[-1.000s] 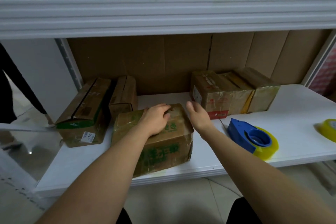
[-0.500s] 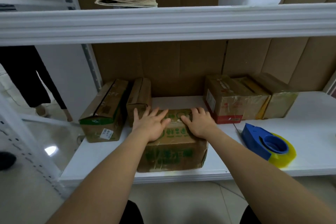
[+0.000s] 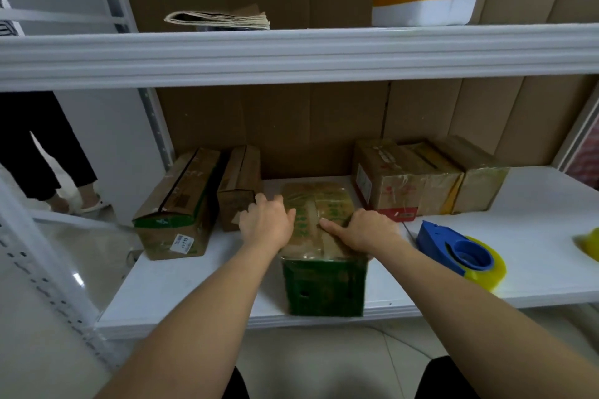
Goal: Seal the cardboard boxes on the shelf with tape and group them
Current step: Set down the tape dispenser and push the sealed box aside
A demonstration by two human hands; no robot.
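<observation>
Green-printed cardboard box [image 3: 319,236] at the shelf [image 3: 201,298] front edge, left hand [image 3: 266,223] and right hand [image 3: 363,230] each with a loose, flat grip pressing its taped top; apparently light, stiff-walled, tape-slick, best held by opposite side walls.

Two bare forearms reach up from the bottom edge of the head view — no sleeves, no watch, no bands, no gloves anywhere along them. The left hand [image 3: 266,226] and the right hand [image 3: 369,232] are bare too, with short, plain fingernails and no rings that can be made out. Below the arms, at the lower edge of the picture, two patches of dark, near-black clothing [image 3: 447,379] show — smooth and unmarked, though which garment they belong to cannot be told.
</observation>
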